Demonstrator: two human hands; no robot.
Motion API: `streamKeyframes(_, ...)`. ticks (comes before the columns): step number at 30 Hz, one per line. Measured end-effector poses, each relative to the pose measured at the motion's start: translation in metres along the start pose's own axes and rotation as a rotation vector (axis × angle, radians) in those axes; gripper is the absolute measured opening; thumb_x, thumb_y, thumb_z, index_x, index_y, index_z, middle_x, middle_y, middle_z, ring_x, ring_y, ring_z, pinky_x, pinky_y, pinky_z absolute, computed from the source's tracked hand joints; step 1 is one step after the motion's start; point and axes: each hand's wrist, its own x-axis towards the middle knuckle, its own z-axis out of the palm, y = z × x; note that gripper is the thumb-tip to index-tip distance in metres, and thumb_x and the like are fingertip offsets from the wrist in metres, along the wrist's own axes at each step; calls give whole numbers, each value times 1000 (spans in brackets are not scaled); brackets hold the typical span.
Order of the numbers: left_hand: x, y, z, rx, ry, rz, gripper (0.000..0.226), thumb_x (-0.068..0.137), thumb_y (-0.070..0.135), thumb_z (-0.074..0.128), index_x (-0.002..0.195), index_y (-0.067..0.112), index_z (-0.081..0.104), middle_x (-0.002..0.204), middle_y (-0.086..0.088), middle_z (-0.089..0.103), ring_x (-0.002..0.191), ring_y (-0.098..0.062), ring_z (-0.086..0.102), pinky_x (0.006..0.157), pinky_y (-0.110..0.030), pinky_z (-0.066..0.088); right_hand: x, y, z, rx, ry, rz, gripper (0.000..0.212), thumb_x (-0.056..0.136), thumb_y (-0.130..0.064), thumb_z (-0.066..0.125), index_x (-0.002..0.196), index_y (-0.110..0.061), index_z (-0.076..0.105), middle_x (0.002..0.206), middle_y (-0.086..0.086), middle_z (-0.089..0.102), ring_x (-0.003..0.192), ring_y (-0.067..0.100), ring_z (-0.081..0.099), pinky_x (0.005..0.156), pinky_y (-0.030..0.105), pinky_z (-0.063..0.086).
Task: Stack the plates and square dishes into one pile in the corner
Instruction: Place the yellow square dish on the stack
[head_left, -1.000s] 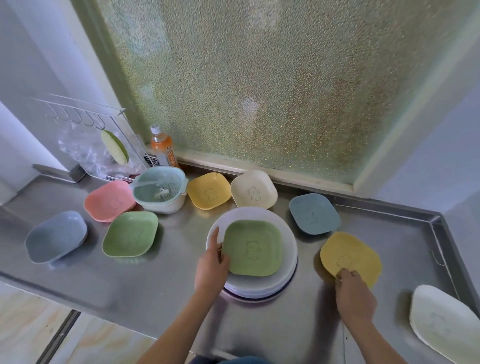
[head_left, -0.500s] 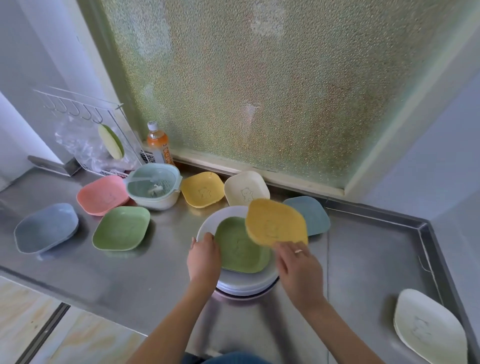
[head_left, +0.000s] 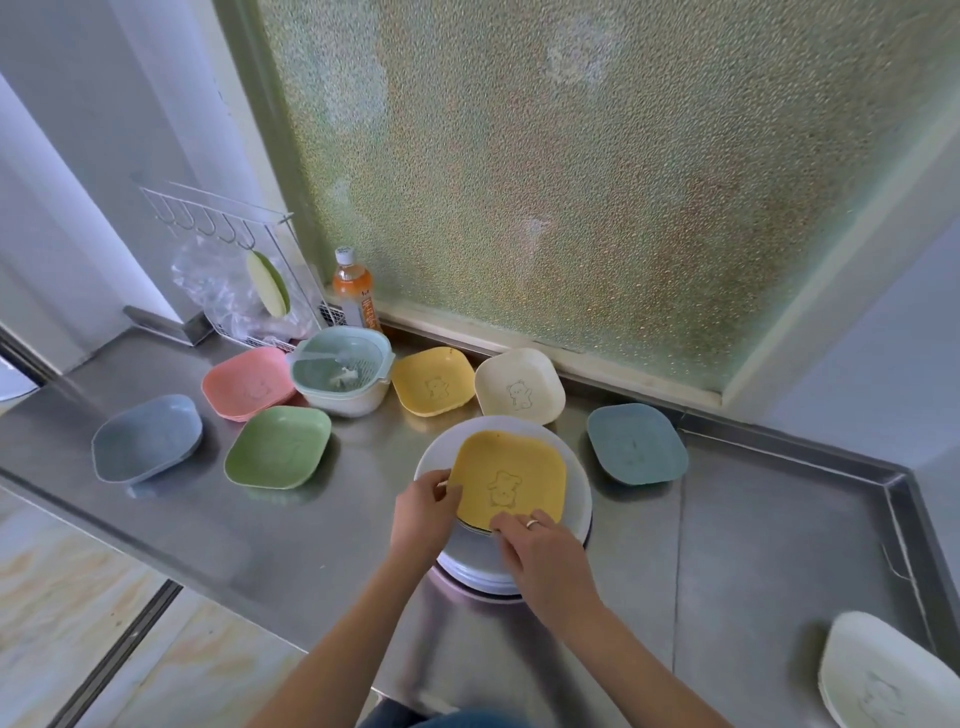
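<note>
Nearest, both hands pinch the yellow square dish (head_left: 511, 479) lying flat atop the white plate pile (head_left: 575, 499) mid-worktop: left hand (head_left: 422, 514) at its left edge, right hand (head_left: 540, 556) at its near edge. Beyond stand a teal dish (head_left: 638, 442), cream dish (head_left: 519, 388) and colander bowl (head_left: 340, 375).

cream dish (head_left: 893, 675) cut off at bottom right edge
</note>
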Motion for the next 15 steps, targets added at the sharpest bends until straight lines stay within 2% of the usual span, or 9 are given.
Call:
streamKeyframes(1, 0, 0, 1, 19, 5, 9, 30, 90, 17, 52, 119, 16, 63, 88, 5, 62, 68, -3, 54, 57, -10, 40, -2, 5, -2, 48, -4, -1, 7, 87, -25, 56, 93, -28, 56, 78, -9, 67, 77, 13, 59, 51, 22, 45)
streamKeyframes(3, 0, -1, 2, 27, 10, 16, 32, 90, 17, 53, 121, 17, 62, 88, 5, 62, 70, -6, 56, 60, -17, 43, -3, 19, -9, 124, 58, 15, 19, 90, -27, 45, 103, -24, 59, 104, -5, 67, 98, 13, 57, 72, 23, 50)
streamKeyframes(4, 0, -2, 2, 21, 9, 19, 33, 90, 17, 53, 122, 17, 62, 88, 5, 62, 72, -7, 56, 63, -19, 43, -1, 28, -15, 143, 125, 52, 24, 91, -26, 42, 106, -20, 59, 113, -2, 65, 103, 15, 54, 81, 24, 47)
streamKeyframes(6, -1, -5, 3, 17, -3, 31, 33, 90, 16, 54, 122, 18, 62, 83, 7, 61, 74, -9, 56, 65, -21, 42, 4, 52, -29, 158, 246, 194, 27, 91, -22, 41, 109, -14, 59, 116, 5, 61, 105, 21, 52, 87, 27, 42)
streamKeyframes(8, 0, -8, 4, 29, -13, 43, 35, 90, 15, 55, 124, 19, 61, 75, 13, 56, 75, -10, 54, 65, -21, 42, 7, 82, -34, 132, 270, 361, 26, 90, -11, 48, 114, -10, 56, 119, 10, 58, 105, 29, 52, 86, 35, 43)
streamKeyframes(10, 0, -9, 5, 31, -7, 36, 39, 90, 15, 56, 129, 20, 56, 76, 18, 56, 75, -6, 54, 69, -19, 40, 8, 110, -33, 84, 155, 505, 37, 86, -3, 52, 123, -9, 50, 128, 14, 53, 109, 36, 50, 85, 42, 46)
streamKeyframes(11, 0, -9, 6, 23, -4, 27, 43, 90, 15, 56, 132, 21, 53, 79, 16, 57, 73, -3, 53, 66, -17, 41, 7, 123, -32, 45, 54, 554, 45, 86, -3, 52, 129, -11, 46, 134, 14, 49, 114, 37, 48, 86, 44, 45)
streamKeyframes(13, 0, -10, 6, 6, -9, 13, 48, 90, 15, 55, 136, 26, 47, 83, 12, 59, 69, 1, 52, 59, -10, 39, 3, 140, -30, -73, -166, 598, 57, 87, -10, 49, 141, -19, 33, 144, 8, 38, 127, 34, 36, 93, 46, 41)
streamKeyframes(15, 1, -12, 7, -4, -15, 9, 47, 90, 17, 55, 135, 30, 48, 79, 13, 59, 71, -5, 53, 60, -10, 38, -1, 151, -27, -160, -311, 608, 61, 90, -16, 46, 146, -24, 22, 150, 3, 30, 136, 30, 22, 99, 46, 37)
